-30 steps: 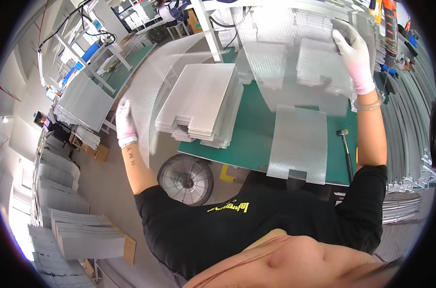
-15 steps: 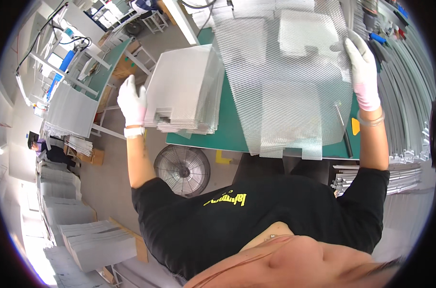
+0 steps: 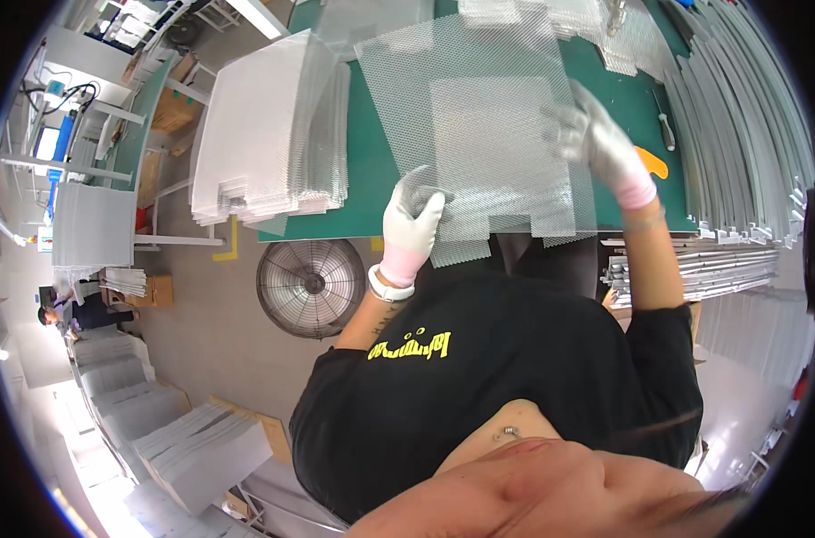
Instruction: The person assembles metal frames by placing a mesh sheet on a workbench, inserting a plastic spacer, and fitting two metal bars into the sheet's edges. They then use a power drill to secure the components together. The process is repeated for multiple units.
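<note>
A loose metal mesh sheet (image 3: 479, 54) lies at a slant over another mesh panel (image 3: 492, 143) with a notched near edge, on the green tabletop. My left hand (image 3: 412, 224), in a white and pink glove, is at the left edge of the mesh, thumb and fingers apart; its fingertips look grey and partly veiled by the mesh. At the right edge, my right hand (image 3: 600, 152) has its gloved fingers spread, tips over or against the mesh. Whether they press on it I cannot tell.
A stack of notched mesh panels (image 3: 255, 125) stands at the table's left. On the right lie a screwdriver (image 3: 666, 125), a yellow tool (image 3: 651, 162) and long metal strips (image 3: 739, 117). A floor fan (image 3: 312, 285) stands below the front edge. Another person (image 3: 84, 309) is far left.
My left hand has moved right, from beside the stack to the mesh's left edge. My right hand has come left and nearer. The view has shifted, and the mesh appears lower over the panel.
</note>
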### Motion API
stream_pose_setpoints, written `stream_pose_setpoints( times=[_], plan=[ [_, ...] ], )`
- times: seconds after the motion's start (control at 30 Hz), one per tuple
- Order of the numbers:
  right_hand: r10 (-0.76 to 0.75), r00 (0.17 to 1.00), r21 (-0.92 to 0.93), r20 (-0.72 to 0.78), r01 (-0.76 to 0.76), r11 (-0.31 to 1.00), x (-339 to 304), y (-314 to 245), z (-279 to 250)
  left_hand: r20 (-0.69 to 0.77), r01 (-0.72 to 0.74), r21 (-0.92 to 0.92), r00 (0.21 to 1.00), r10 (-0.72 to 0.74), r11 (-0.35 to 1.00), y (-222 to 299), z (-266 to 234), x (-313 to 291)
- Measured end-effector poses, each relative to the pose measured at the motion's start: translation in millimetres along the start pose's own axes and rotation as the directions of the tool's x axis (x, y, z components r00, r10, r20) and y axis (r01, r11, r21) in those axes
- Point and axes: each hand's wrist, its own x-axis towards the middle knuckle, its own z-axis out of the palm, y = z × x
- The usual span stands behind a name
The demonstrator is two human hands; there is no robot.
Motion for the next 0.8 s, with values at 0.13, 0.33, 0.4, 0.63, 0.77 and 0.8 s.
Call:
stream_pose_setpoints(
  times=[0.13, 0.33, 0.4, 0.63, 0.77, 0.8],
  plan=[
    [-0.041, 0.949, -0.571, -0.312, -0.153, 0.807, -58.2, 41.9, 14.9, -0.048, -0.022, 0.08, 0.999, 0.026, 0.997, -26.2, 9.4, 11.2],
    [-0.295, 0.913, -0.852, -0.283, -0.098, 0.514, -68.1, 64.4, 21.7, -0.035, -0.002, 0.708, 0.999, 0.038, 0.707, -31.3, 22.6, 33.7],
    [-0.272, 0.918, -0.875, -0.288, -0.136, 0.465, -69.0, 68.0, 18.9, 0.043, -0.112, 0.79, 0.991, 0.128, 0.602, -37.8, 22.2, 44.9],
    [-0.237, 0.918, -0.895, -0.319, -0.21, 0.392, -72.7, 86.7, 17.9, 0.154, -0.197, 0.858, 0.98, 0.127, 0.474, -57.5, 18.3, 50.7],
    [-0.233, 0.925, -0.923, -0.3, -0.219, 0.317, -72.2, 97.2, 13.3, 0.167, -0.217, 0.877, 0.974, 0.152, 0.428, -66.8, 18.1, 48.0],
    [-0.23, 0.925, -0.923, -0.304, -0.226, 0.311, -72.6, 98.1, 13.4, 0.171, -0.223, 0.878, 0.973, 0.157, 0.424, -67.3, 18.0, 47.2]
  ],
)
